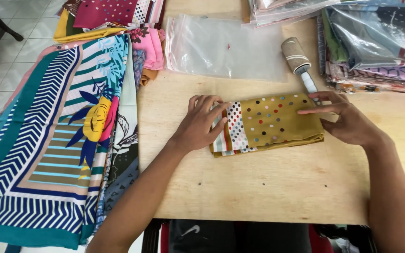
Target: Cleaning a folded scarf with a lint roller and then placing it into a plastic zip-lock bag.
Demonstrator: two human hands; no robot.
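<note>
A folded mustard scarf [273, 122] with coloured dots and a striped, dotted white edge lies flat on the wooden table [258, 187]. My left hand [201, 122] rests palm down on its left end, fingers spread over the striped edge. My right hand [341, 117] lies at its right end, fingers stretched flat across the top right corner. Neither hand grips anything.
A lint roller [298, 61] lies just behind the scarf, by my right hand. An empty clear plastic bag [221, 44] lies behind it. Bagged scarves [376, 42] are stacked at the back right. A pile of unfolded patterned scarves [66, 126] hangs over the table's left side.
</note>
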